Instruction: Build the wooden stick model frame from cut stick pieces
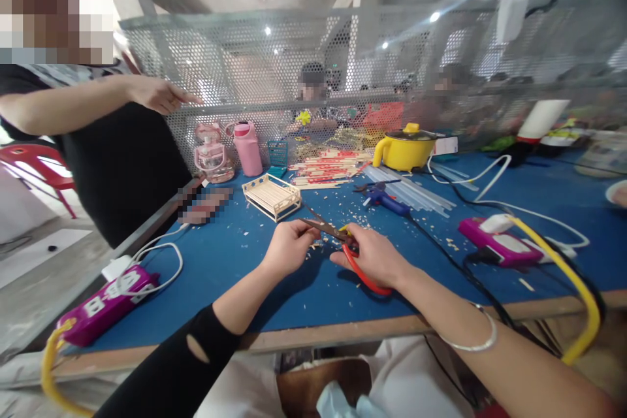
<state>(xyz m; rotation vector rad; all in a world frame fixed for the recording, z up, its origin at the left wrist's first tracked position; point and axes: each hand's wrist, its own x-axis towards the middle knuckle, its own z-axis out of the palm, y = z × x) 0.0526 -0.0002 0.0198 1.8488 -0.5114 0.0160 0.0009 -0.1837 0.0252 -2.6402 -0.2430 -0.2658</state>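
Note:
My right hand (375, 255) is wrapped round the red handles of a pair of scissors (360, 269). Their dark blades point left and meet the fingertips of my left hand (290, 247). Thumb and forefinger of that hand are pinched together beside the blades; what sits between them is too small to make out. Just beyond my left hand stands a small bed-shaped frame made of pale wooden sticks (273, 194), with low railings. Pale wood chips are scattered on the blue tabletop (220, 287) around both hands.
Behind lie wooden sticks in red-marked wrappers (328, 166), clear glue sticks (411, 189) and a blue glue gun (386, 201). A yellow pot (406, 148), pink bottle (247, 148) and purple power strips (115, 304) with cables stand around. At left, a person's hand (159, 93) points over the table.

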